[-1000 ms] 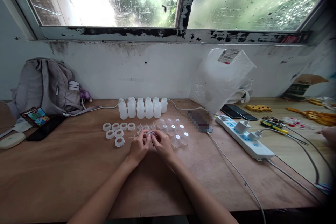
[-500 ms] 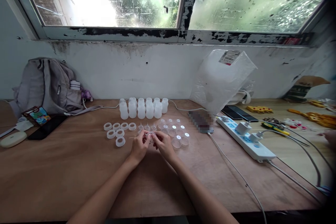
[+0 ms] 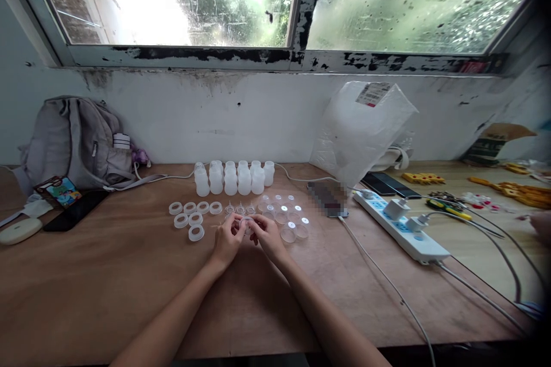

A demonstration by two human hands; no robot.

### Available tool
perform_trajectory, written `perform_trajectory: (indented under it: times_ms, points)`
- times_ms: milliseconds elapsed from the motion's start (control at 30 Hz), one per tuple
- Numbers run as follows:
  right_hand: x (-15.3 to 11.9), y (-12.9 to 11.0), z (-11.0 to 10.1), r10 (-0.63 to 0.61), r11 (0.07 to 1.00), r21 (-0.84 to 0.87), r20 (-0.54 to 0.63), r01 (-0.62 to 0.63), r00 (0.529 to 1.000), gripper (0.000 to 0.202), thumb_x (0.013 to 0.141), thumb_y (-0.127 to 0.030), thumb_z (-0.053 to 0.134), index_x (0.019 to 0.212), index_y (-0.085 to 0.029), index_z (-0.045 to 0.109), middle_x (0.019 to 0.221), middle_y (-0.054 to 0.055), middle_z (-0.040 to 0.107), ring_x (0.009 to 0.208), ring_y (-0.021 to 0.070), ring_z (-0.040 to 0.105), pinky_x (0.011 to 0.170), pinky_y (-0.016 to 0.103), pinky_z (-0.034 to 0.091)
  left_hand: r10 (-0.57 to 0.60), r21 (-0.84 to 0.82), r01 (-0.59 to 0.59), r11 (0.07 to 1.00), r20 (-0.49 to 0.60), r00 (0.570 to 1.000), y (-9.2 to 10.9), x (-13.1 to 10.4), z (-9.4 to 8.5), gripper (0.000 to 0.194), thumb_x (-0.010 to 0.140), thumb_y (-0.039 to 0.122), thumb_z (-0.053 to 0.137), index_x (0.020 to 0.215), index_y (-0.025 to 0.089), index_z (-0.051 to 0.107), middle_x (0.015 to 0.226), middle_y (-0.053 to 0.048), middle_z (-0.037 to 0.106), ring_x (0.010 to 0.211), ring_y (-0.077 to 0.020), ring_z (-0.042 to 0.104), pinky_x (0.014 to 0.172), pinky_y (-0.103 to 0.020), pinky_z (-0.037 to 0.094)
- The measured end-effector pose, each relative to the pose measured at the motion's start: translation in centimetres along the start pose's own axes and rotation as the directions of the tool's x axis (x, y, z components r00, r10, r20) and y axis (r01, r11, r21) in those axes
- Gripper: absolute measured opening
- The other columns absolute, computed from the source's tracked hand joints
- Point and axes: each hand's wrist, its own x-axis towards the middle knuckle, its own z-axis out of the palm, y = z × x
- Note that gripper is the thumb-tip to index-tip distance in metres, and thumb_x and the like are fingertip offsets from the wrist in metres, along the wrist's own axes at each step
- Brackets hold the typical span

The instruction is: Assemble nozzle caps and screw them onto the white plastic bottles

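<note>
My left hand point(image 3: 228, 236) and my right hand point(image 3: 267, 234) meet in the middle of the table, fingertips closed from both sides on one small translucent bottle ring point(image 3: 247, 221). Fingers hide most of it, so whether a teat sits inside I cannot tell. Just behind the hands stand several clear teats point(image 3: 240, 208) with pointed tips. To the left lie several whitish bottle rings point(image 3: 196, 233), flat on the wood. Right of my right hand are several clear domed caps point(image 3: 288, 234). Frosted small bottles point(image 3: 231, 179) stand upright in rows at the back, near the wall.
A phone point(image 3: 328, 199) on a cable lies right of the caps, beside a white power strip point(image 3: 400, 226) with plugs. Behind it leans a clear plastic bag point(image 3: 361, 132). At far left are a grey backpack point(image 3: 73, 143) and a black phone point(image 3: 77, 210). Another person's hand point(image 3: 541, 222) shows at the right edge.
Both hands stay in nearly the same place, with the fingers shifting slightly around the small ring. The whole view has moved a little.
</note>
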Motion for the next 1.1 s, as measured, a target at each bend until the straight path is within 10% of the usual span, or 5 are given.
perform_trajectory:
  times_ms: [1100]
  points:
    - [0.3,1.4,0.4,-0.028,0.994,0.103,-0.049,0.033,0.998,0.019,0.063,-0.011,0.047,0.081,-0.017,0.052,0.07,-0.001,0.056,0.053,0.0104,0.054,0.043,0.021,0.046,-0.02,0.065,0.019,0.998,0.016,1.0,-1.3,0.0,0.7,0.023,0.071,0.02,0.051,0.094,0.02,0.048,0.075,0.0,0.062,0.06,-0.0121,0.058,0.058,-0.022,0.044]
